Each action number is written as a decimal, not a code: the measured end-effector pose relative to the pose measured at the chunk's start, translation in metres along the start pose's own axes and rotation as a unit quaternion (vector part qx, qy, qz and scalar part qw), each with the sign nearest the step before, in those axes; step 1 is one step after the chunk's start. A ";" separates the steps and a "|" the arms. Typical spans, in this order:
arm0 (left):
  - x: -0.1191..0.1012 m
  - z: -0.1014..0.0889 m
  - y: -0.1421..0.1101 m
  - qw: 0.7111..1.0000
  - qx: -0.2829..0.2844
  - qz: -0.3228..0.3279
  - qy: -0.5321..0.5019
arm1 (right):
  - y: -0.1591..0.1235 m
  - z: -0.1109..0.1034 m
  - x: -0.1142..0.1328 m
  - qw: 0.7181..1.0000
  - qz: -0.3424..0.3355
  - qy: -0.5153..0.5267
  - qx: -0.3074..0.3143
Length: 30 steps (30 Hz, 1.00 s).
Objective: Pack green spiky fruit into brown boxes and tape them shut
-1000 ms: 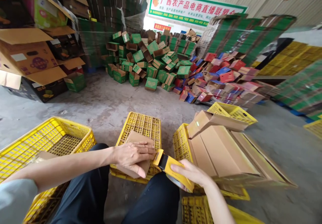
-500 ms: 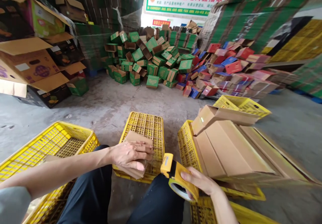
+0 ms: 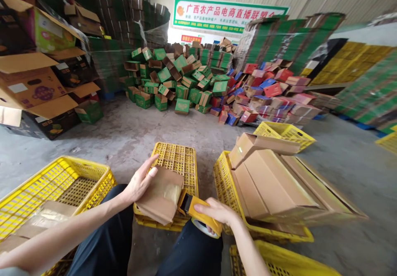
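Note:
A small brown cardboard box (image 3: 159,195) lies on an upturned yellow plastic crate (image 3: 175,156) between my knees. A shiny strip of clear tape shows on the right part of its top. My left hand (image 3: 141,183) rests along the box's left edge, its fingers stretched out and apart. In my right hand (image 3: 218,212) is a yellow tape dispenser (image 3: 203,212) with a roll of tape in it. The dispenser's front end is up against the right side of the box.
At left, a yellow crate (image 3: 93,168) holds a taped cardboard box (image 3: 46,218). On the right, another yellow crate (image 3: 225,177) carries large folded cartons (image 3: 276,181). Piles of green boxes (image 3: 181,106) and red and blue boxes (image 3: 248,115) lie further back on the floor.
My left hand has slid from the top of the box to its left edge, fingers now spread. My right hand has brought the tape dispenser left and against the box.

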<state>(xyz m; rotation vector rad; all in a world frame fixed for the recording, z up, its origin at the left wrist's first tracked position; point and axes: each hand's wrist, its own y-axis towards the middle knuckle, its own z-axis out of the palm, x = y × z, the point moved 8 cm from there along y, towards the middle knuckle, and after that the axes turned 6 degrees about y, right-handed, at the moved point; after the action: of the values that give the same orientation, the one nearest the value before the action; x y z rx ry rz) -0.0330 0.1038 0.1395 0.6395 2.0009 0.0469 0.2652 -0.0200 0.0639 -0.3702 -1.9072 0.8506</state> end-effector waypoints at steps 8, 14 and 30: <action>0.085 0.054 -0.070 0.851 0.260 -0.271 -0.367 | -0.009 0.023 0.015 0.999 -0.006 0.038 -0.017; 0.100 0.065 -0.091 0.856 0.266 -0.189 -0.401 | -0.025 0.037 0.051 0.998 -0.041 0.040 -0.001; 0.190 -0.010 -0.070 0.910 -0.043 -0.277 -0.306 | 0.047 0.076 0.109 0.998 -0.021 -0.050 0.028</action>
<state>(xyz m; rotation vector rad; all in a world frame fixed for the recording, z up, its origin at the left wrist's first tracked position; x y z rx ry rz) -0.1401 0.1328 -0.0304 -0.0086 1.4847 -0.3653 0.1420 0.0464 0.0818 -0.2566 -1.9709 0.9075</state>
